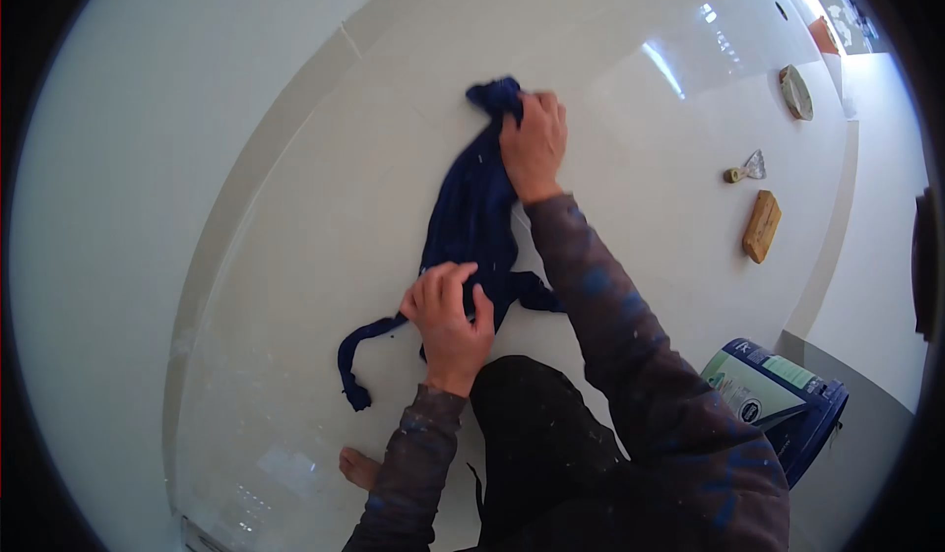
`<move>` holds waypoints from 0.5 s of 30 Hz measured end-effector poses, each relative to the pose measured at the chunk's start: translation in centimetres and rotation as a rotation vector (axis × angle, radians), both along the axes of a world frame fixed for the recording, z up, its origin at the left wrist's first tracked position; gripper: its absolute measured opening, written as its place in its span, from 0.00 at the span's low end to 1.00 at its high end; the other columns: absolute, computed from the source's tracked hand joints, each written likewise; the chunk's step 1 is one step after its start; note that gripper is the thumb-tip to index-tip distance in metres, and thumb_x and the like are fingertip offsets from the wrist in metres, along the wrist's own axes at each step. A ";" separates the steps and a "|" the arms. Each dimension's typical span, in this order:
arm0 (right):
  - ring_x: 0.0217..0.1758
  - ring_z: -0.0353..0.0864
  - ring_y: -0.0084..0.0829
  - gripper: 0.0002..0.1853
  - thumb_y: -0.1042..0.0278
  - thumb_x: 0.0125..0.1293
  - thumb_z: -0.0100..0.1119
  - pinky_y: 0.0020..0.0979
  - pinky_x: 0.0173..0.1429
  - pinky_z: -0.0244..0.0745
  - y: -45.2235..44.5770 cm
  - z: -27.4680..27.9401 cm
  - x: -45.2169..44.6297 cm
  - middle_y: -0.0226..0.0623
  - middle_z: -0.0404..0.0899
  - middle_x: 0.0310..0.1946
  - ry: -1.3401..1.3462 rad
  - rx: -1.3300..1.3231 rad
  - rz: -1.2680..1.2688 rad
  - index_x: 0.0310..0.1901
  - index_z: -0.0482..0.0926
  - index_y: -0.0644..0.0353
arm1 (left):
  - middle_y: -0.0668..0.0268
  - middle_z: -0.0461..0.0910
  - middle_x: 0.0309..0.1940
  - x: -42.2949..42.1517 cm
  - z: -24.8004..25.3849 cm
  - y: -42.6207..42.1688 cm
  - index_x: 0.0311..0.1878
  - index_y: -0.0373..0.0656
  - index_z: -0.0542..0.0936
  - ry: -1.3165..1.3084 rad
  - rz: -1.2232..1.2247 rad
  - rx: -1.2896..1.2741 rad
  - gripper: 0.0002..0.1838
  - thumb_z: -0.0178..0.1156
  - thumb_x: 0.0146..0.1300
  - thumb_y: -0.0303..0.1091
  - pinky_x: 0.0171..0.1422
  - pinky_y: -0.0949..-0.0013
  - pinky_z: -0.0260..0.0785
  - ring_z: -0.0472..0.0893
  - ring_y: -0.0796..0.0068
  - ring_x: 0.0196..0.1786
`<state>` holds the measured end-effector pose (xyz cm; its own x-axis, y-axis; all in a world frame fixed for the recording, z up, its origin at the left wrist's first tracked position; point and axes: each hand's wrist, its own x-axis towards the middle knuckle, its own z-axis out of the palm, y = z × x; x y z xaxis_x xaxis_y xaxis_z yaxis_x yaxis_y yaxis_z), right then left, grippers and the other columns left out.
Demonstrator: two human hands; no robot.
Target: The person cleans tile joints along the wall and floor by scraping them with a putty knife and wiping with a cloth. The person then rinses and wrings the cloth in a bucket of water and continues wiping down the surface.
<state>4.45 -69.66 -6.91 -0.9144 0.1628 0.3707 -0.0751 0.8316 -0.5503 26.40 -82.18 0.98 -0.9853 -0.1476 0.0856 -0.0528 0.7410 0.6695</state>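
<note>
A long, crumpled dark blue cloth [468,207] lies on the glossy pale floor [345,227], one thin strap-like end curling out at lower left and another bunched piece sticking out at lower right. My right hand [535,146] grips its far end, with a bunched bit of fabric beyond the fingers. Over the near part of the cloth is my left hand [451,325], fingers bent and thumb apart, with nothing visibly gripped. Whether its fingertips press on the fabric is hard to tell.
To the right lie a wooden block [761,227], a scraper-like tool [746,168] and an oval dish-like object [795,93]. A blue-and-green bucket [778,394] rests near my right elbow. A wall [128,188] runs along the left; my bare foot [358,467] shows below.
</note>
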 end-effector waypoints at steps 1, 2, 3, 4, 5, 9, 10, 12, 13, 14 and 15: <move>0.53 0.78 0.52 0.14 0.73 0.62 0.67 0.48 0.59 0.75 -1.4 0.0 -2.5 0.44 0.81 0.50 0.009 0.001 -0.031 0.49 0.84 0.63 | 0.64 0.79 0.54 -0.8 -0.8 -0.2 0.57 0.47 0.80 -0.027 -0.005 -0.004 0.16 0.65 0.65 0.28 0.72 0.53 0.57 0.76 0.59 0.62; 0.53 0.79 0.52 0.14 0.72 0.61 0.67 0.48 0.59 0.76 -2.6 -0.1 -2.0 0.44 0.81 0.50 -0.022 -0.005 0.004 0.49 0.84 0.63 | 0.64 0.79 0.54 -1.5 -1.3 -0.5 0.57 0.47 0.80 -0.015 0.056 0.015 0.17 0.64 0.65 0.27 0.72 0.53 0.58 0.76 0.59 0.62; 0.53 0.79 0.52 0.14 0.72 0.61 0.68 0.48 0.58 0.76 -3.1 0.1 -2.4 0.43 0.81 0.49 -0.027 -0.005 0.042 0.48 0.85 0.63 | 0.64 0.80 0.54 -2.6 -1.6 -0.7 0.57 0.46 0.80 0.022 0.119 0.042 0.17 0.64 0.65 0.26 0.71 0.53 0.59 0.76 0.58 0.61; 0.54 0.79 0.52 0.14 0.72 0.60 0.69 0.48 0.58 0.77 -2.9 0.1 -1.1 0.44 0.82 0.48 -0.028 -0.024 0.166 0.48 0.85 0.63 | 0.64 0.80 0.54 -3.1 -2.2 -1.1 0.57 0.45 0.79 0.033 0.155 0.037 0.17 0.63 0.65 0.25 0.70 0.54 0.60 0.77 0.59 0.60; 0.54 0.79 0.51 0.14 0.71 0.60 0.69 0.48 0.58 0.77 -2.5 0.0 1.4 0.44 0.82 0.47 -0.040 -0.042 0.289 0.48 0.85 0.63 | 0.64 0.80 0.54 -2.9 -2.4 -1.6 0.57 0.45 0.79 0.032 0.155 0.049 0.17 0.63 0.65 0.25 0.70 0.54 0.60 0.77 0.59 0.60; 0.54 0.81 0.48 0.15 0.73 0.58 0.71 0.45 0.60 0.78 1.0 0.0 -3.8 0.43 0.81 0.48 -0.066 0.022 0.155 0.47 0.85 0.62 | 0.64 0.80 0.51 -2.2 -2.3 -3.4 0.56 0.44 0.79 -0.023 0.197 0.005 0.16 0.62 0.65 0.24 0.67 0.54 0.63 0.77 0.59 0.57; 0.54 0.81 0.48 0.15 0.73 0.58 0.71 0.45 0.60 0.78 0.1 -0.9 -2.8 0.43 0.81 0.48 -0.089 0.010 0.158 0.47 0.85 0.62 | 0.63 0.80 0.50 -1.3 -2.0 -4.1 0.55 0.43 0.79 -0.039 0.219 -0.025 0.15 0.62 0.65 0.24 0.66 0.54 0.63 0.77 0.59 0.57; 0.55 0.81 0.49 0.13 0.72 0.60 0.70 0.45 0.61 0.78 -1.7 -1.5 -2.1 0.43 0.82 0.48 -0.042 -0.021 0.140 0.47 0.85 0.62 | 0.63 0.80 0.50 -0.2 -2.6 -4.7 0.54 0.41 0.78 -0.025 0.267 -0.042 0.14 0.60 0.66 0.22 0.65 0.54 0.65 0.77 0.57 0.57; 0.55 0.81 0.49 0.13 0.71 0.61 0.69 0.45 0.61 0.78 -2.0 -1.1 -2.2 0.44 0.83 0.48 -0.005 -0.028 0.133 0.47 0.85 0.62 | 0.63 0.80 0.50 -0.5 -3.3 -4.5 0.54 0.41 0.78 -0.016 0.268 -0.032 0.14 0.60 0.66 0.22 0.65 0.54 0.65 0.77 0.57 0.57; 0.55 0.81 0.50 0.13 0.70 0.61 0.68 0.46 0.61 0.78 -2.0 -0.5 -0.7 0.44 0.83 0.49 -0.023 -0.065 0.289 0.48 0.85 0.61 | 0.62 0.80 0.50 -0.7 -3.9 -4.2 0.54 0.40 0.78 -0.002 0.304 -0.023 0.14 0.60 0.66 0.22 0.65 0.54 0.65 0.77 0.57 0.57; 0.55 0.81 0.50 0.13 0.70 0.61 0.68 0.46 0.61 0.78 -0.8 0.0 -1.8 0.44 0.83 0.49 -0.016 -0.065 0.283 0.48 0.85 0.61 | 0.61 0.80 0.49 -1.0 -4.1 -4.1 0.54 0.40 0.78 0.010 0.333 -0.020 0.13 0.60 0.66 0.21 0.65 0.53 0.66 0.77 0.57 0.57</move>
